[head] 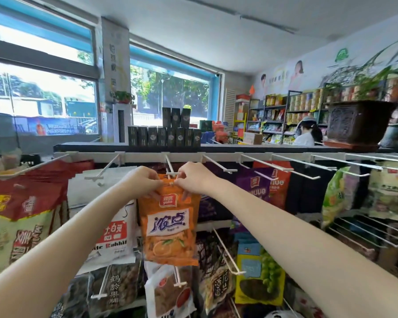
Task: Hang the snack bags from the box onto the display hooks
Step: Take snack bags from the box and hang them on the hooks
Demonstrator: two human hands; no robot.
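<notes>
Hands up at the rack, both of them on the orange snack bag [169,228]: your left hand [140,182] pinches its top edge from the left side, fingers curled onto the header, and your right hand [194,177] pinches the same edge from the right, fingertips closed right at the hang hole. The bag hangs straight down from your grip, printed face toward you, its top held level with the tip of the white display hook [170,167] that juts out from the top rail [216,155]; whether the hole is already over the prong, you cannot tell, because your fingers cover that spot. Just left of the bag hangs a white bag with red lettering [112,235], and farther left a red and cream bag [21,216]. To the right, a purple bag [257,187] hangs behind your right forearm, with a blue and yellow grape bag [260,274] lower down. On the rack's top shelf stands a row of dark boxes [163,136], and a potted plant [359,120] sits off to the right.
</notes>
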